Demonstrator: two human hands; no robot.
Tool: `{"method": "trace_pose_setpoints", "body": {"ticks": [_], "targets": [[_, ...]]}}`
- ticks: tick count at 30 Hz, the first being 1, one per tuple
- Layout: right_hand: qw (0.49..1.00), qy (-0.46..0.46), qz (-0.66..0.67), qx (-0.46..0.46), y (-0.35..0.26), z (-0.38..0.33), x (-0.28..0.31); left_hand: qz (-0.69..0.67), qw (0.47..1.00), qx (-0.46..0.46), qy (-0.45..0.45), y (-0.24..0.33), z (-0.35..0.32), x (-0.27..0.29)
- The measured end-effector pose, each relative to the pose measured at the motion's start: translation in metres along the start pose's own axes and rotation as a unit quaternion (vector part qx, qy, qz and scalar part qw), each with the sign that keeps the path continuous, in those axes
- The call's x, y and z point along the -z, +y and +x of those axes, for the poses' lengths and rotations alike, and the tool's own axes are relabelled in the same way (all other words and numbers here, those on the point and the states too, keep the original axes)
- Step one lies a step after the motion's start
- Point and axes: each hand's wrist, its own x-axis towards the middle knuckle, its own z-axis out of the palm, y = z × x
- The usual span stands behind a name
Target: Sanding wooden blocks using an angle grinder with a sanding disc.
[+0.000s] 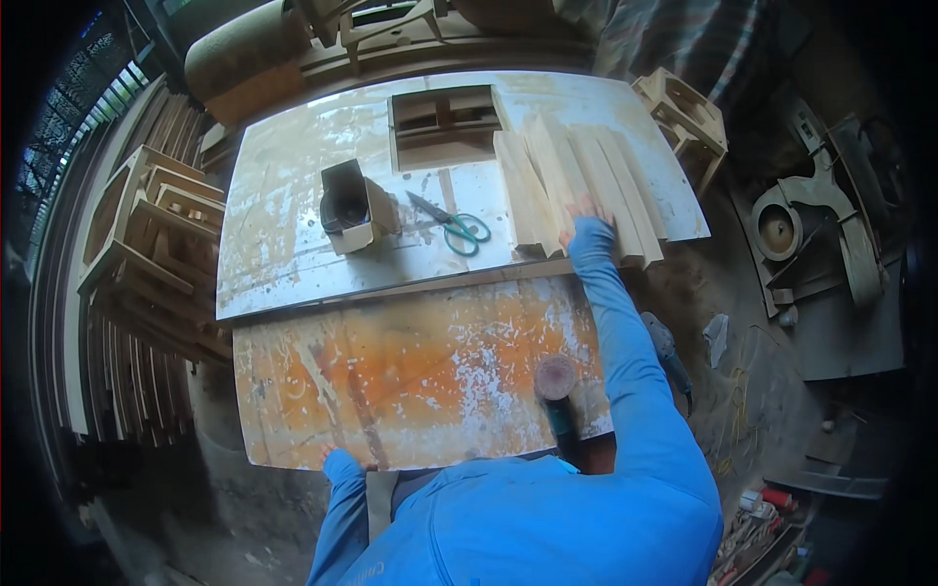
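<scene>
My right hand point(584, 213) reaches forward in a blue sleeve and rests with spread fingers on a row of pale wooden slats point(576, 186) lying side by side on the white worktop point(293, 225). My left hand point(329, 453) touches the near edge of the orange-stained lower board point(410, 371); only a little of it shows. Green-handled scissors point(451, 227) lie left of the slats. An open cardboard box point(350, 207) stands further left.
A disc sander point(557, 383) sits at the near right of the stained board, another power tool point(668, 354) beside my arm. Stacked wooden frames point(147, 254) fill the left side. A rectangular cut-out point(445, 125) opens in the worktop. Machine parts point(811, 234) lie right.
</scene>
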Motion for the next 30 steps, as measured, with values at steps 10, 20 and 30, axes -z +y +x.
{"method": "trace_pose_setpoints", "body": {"ticks": [10,20,30], "targets": [[0.98,-0.112,-0.073,0.15,-0.112,0.043,-0.014,0.002,1.0,0.015,-0.002,0.0,0.005,-0.005],[0.951,-0.231,-0.121,0.166,-0.107,0.08,-0.135,0.026,0.999,0.037,-0.016,-0.002,0.003,-0.016],[0.968,-0.116,-0.174,0.136,-0.074,0.122,-0.168,-0.018,0.999,-0.008,0.045,-0.002,0.002,-0.02]]}}
